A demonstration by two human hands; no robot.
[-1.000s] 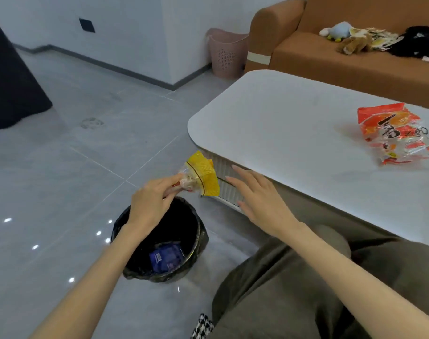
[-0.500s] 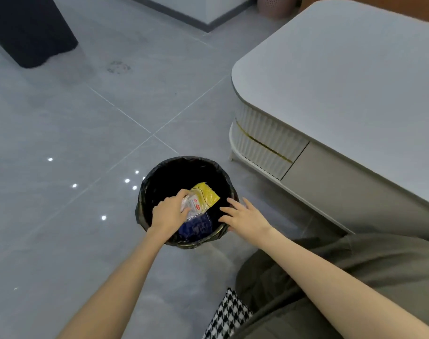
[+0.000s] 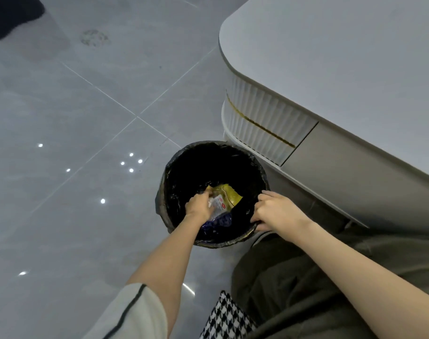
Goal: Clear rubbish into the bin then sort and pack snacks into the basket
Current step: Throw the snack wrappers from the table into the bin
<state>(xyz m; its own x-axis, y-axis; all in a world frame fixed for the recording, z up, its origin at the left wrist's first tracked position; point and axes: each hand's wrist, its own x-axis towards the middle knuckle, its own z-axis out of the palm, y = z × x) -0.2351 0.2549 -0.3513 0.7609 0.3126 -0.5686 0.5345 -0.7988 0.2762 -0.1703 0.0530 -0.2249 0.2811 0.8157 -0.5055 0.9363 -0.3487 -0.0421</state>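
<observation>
A round bin (image 3: 174,167) lined with a black bag stands on the floor beside the table's corner. My left hand (image 3: 198,204) reaches down inside the bin and grips a crumpled yellow and clear snack wrapper (image 3: 226,195). Under the wrapper lies a dark blue packet (image 3: 219,220). My right hand (image 3: 277,211) grips the bin's near right rim, fingers curled over the edge.
The white table (image 3: 343,57) with a ribbed side and a gold line fills the upper right, close to the bin. Grey glossy tiles (image 3: 74,167) spread to the left. A black and white houndstooth cloth (image 3: 228,316) lies by my knee.
My left hand went deeper into the bin with the wrapper. My right hand moved onto the bin's rim and took hold of it. The view tilted further down.
</observation>
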